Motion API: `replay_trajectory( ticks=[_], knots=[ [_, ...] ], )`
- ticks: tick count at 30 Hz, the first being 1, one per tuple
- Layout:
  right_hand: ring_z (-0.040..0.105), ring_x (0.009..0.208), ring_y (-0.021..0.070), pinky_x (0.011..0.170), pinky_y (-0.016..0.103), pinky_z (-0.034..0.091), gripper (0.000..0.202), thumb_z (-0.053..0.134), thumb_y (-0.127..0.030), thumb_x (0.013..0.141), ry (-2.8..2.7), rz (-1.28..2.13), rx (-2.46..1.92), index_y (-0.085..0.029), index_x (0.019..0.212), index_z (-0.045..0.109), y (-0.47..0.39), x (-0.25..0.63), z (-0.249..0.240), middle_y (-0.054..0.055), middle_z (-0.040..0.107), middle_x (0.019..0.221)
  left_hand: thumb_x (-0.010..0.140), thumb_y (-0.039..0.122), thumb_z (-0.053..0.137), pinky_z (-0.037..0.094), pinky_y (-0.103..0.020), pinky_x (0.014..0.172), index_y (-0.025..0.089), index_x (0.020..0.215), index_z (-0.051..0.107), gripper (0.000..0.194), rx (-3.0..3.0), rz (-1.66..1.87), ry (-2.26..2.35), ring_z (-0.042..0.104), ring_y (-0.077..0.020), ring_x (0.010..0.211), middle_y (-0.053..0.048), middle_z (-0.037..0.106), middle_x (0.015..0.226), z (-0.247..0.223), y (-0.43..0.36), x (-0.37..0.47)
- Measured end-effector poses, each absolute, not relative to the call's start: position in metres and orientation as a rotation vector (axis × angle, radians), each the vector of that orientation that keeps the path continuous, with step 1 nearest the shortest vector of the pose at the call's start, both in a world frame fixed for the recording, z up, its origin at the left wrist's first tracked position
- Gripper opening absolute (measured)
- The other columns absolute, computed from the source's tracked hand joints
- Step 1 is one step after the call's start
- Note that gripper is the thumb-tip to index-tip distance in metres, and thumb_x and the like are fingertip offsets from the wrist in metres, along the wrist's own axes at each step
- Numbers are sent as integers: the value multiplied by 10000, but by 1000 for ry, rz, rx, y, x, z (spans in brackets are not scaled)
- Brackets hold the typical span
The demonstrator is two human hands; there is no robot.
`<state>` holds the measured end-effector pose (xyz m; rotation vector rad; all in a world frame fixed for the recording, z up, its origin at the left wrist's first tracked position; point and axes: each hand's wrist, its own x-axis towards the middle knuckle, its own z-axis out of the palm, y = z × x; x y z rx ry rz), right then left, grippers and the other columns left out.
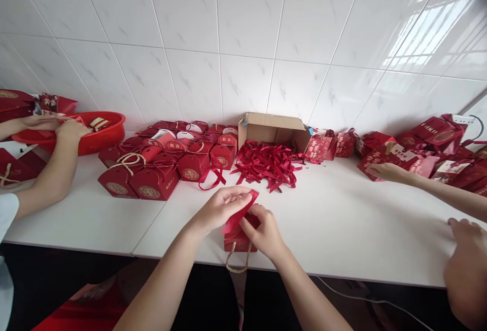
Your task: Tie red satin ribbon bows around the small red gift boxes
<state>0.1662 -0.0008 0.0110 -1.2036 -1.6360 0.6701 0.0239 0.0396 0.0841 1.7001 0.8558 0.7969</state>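
At the table's front edge stands a small red box (pixel 240 243) with a beige rope handle (pixel 236 270) hanging over the edge. My left hand (pixel 222 207) pinches a red flap or piece (pixel 239 218) above the box, thumb on top. On the right side of the box, my right hand (pixel 262 227) has its fingers closed around its upper part; what lies between the fingertips is partly hidden. Behind my hands is a heap of red ribbons (pixel 268 163), spilling from an open cardboard box (pixel 277 122).
Rows of red gift boxes (pixel 158 181) stand left of the ribbons. A red basin (pixel 117 128) is farther left, beside another person's hands (pixel 70 127). On the right, another person's hand (pixel 382 171) touches piled red packages (pixel 437 136). A white cable hangs below the table (pixel 323 250).
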Motion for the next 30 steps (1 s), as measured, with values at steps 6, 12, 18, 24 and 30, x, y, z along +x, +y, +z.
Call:
replay_trajectory(
  ticks=[6, 12, 18, 24, 30],
  knots=[
    [393, 583, 132, 605, 263, 361, 362, 457, -367, 892, -1531, 741, -1201, -197, 573, 438, 6, 167, 2, -22, 423, 564, 889, 554, 349, 481, -320, 724, 191, 808, 654, 481, 1697, 1005, 1133, 600, -194, 784, -49, 661, 795, 53, 63, 24],
    [414, 612, 131, 608, 256, 359, 378, 478, -360, 879, -1500, 791, -1136, -188, 546, 427, 6, 167, 0, -15, 436, 579, 782, 427, 625, 454, -294, 779, 183, 790, 664, 247, 1756, 880, 1120, 603, -199, 846, -32, 681, 838, 25, 44, 4],
    [394, 577, 122, 563, 250, 335, 294, 490, -325, 873, -1427, 776, -1194, -179, 618, 514, 6, 164, -4, -22, 456, 578, 836, 366, 568, 447, -292, 821, 189, 835, 610, 181, 1728, 996, 1072, 576, -179, 877, -22, 631, 854, 12, 34, 2],
    [542, 581, 131, 584, 244, 417, 192, 554, -280, 844, -1317, 836, -1151, -202, 992, 460, 5, 162, -7, -27, 636, 673, 801, 312, 615, 458, -291, 800, 193, 752, 513, 164, 1814, 1013, 1058, 577, -159, 815, 8, 574, 790, 6, 37, 6],
    [610, 682, 155, 620, 263, 469, 65, 537, -253, 853, -1417, 679, -1169, -196, 855, 567, 4, 164, -7, 34, 682, 790, 780, 229, 613, 457, -304, 829, 192, 711, 506, 132, 1874, 1014, 1070, 598, -164, 842, -5, 601, 831, 2, 36, 6]
  ],
)
